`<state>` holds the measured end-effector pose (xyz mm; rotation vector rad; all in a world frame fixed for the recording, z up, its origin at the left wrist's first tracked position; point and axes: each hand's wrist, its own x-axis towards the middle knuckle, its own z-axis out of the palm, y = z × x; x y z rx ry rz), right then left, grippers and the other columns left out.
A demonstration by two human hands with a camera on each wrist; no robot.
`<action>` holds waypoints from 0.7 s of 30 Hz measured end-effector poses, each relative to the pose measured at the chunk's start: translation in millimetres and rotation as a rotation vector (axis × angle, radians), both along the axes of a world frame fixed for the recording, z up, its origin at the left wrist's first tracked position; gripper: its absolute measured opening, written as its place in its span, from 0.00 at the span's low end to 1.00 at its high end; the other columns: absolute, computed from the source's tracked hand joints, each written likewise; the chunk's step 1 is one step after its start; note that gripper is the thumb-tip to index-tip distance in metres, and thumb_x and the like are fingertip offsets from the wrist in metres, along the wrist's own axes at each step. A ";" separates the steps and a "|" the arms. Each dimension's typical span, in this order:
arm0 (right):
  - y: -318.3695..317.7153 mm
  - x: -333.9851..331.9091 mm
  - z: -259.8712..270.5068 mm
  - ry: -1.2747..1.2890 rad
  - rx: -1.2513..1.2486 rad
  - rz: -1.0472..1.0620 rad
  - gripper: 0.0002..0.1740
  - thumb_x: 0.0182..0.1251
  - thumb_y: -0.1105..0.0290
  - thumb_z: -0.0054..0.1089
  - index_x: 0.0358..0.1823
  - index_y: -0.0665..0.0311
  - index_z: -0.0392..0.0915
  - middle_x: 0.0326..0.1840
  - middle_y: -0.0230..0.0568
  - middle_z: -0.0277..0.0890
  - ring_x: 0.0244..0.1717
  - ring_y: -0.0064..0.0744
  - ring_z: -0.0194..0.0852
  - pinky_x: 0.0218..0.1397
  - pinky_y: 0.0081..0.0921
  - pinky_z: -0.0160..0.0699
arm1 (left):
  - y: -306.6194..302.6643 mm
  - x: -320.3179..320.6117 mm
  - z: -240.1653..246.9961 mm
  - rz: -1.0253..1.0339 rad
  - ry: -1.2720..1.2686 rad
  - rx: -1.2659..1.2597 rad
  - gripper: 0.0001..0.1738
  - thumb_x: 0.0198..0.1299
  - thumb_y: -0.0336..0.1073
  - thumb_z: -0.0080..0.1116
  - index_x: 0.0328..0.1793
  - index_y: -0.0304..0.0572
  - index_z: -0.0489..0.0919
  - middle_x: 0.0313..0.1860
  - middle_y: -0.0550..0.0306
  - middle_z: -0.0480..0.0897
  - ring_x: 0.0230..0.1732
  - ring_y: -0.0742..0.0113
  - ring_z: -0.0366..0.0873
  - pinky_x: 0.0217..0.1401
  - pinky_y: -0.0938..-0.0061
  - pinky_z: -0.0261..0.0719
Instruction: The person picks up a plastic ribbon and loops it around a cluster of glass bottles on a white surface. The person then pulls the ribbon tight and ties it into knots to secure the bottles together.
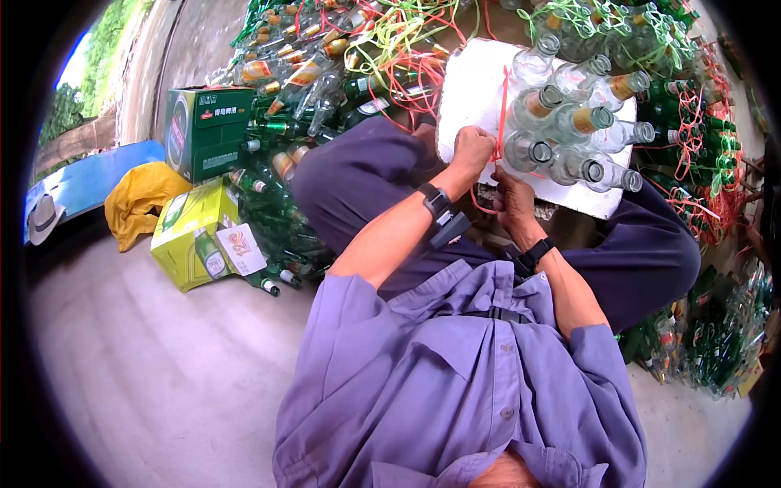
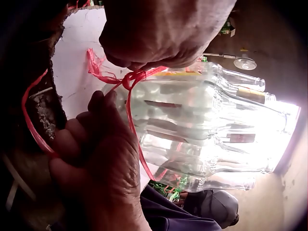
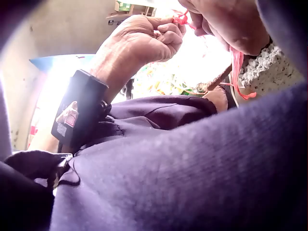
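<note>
Several clear glass bottles (image 1: 561,122) stand packed together on a white board (image 1: 468,89) between the person's knees. A red plastic string (image 1: 503,98) runs round the bundle, with a loose knot (image 2: 129,81) at its near side. The left hand (image 1: 474,154) pinches one part of the string beside the bottles, its fingers curled. Just nearer the body, the right hand (image 1: 516,202) grips another part between thumb and fingers; a tail of string (image 2: 36,130) hangs from it. In the right wrist view both hands meet close at the string, the left hand (image 3: 144,41) wearing a black wrist device.
Green bottles (image 1: 277,203) and more clear bottles (image 1: 301,73) lie heaped at the left, with tangled red and yellow-green string (image 1: 399,49). A green carton (image 1: 203,130), a yellow-green carton (image 1: 195,236) and a yellow bag (image 1: 142,203) stand at left. Tied bottles (image 1: 691,138) crowd the right.
</note>
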<state>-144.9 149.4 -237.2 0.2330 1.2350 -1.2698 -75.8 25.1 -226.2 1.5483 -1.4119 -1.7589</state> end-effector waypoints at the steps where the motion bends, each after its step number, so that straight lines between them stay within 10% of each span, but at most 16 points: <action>1: 2.2 -1.2 1.0 0.008 0.002 0.001 0.14 0.69 0.59 0.65 0.34 0.63 0.78 0.15 0.18 0.55 0.12 0.13 0.45 0.14 0.17 0.39 | -1.1 -2.1 2.4 0.003 0.000 0.002 0.05 0.53 0.22 0.56 0.29 0.27 0.82 0.21 0.57 0.77 0.20 0.74 0.69 0.23 0.75 0.64; 13: 21.7 -10.9 18.6 0.090 0.048 0.097 0.15 0.71 0.60 0.62 0.29 0.61 0.73 0.15 0.21 0.53 0.11 0.15 0.45 0.14 0.19 0.39 | -10.7 -1.4 -67.8 0.196 0.521 0.336 0.11 0.55 0.20 0.52 0.20 0.36 0.73 0.18 0.61 0.69 0.15 0.72 0.61 0.18 0.74 0.54; 14: 22.2 -9.9 19.5 0.074 0.034 0.114 0.16 0.70 0.59 0.62 0.29 0.61 0.73 0.15 0.20 0.53 0.11 0.15 0.45 0.14 0.19 0.39 | -17.7 6.1 -104.2 -0.100 0.380 0.024 0.10 0.56 0.21 0.54 0.22 0.36 0.74 0.19 0.60 0.71 0.16 0.72 0.63 0.18 0.75 0.56; 16: 21.7 -7.7 26.9 0.060 0.026 0.115 0.16 0.71 0.59 0.62 0.29 0.60 0.73 0.15 0.20 0.53 0.11 0.15 0.44 0.14 0.19 0.39 | -19.3 7.1 -93.1 -0.387 0.227 -0.285 0.09 0.58 0.23 0.55 0.24 0.36 0.76 0.20 0.59 0.74 0.17 0.71 0.65 0.18 0.75 0.58; 18: 19.6 -7.0 30.5 0.049 0.010 0.120 0.15 0.71 0.60 0.62 0.29 0.60 0.73 0.14 0.20 0.53 0.11 0.14 0.44 0.14 0.19 0.39 | -18.3 -1.7 2.9 -0.087 0.006 0.250 0.06 0.61 0.27 0.58 0.31 0.38 0.79 0.25 0.59 0.79 0.20 0.71 0.72 0.20 0.76 0.63; 21: 16.4 -4.6 30.3 0.035 0.020 0.111 0.15 0.71 0.60 0.60 0.31 0.62 0.74 0.13 0.19 0.52 0.09 0.15 0.42 0.13 0.20 0.40 | -12.6 9.9 5.4 -0.073 0.094 0.319 0.05 0.63 0.31 0.59 0.35 0.40 0.81 0.28 0.61 0.81 0.26 0.72 0.77 0.23 0.75 0.69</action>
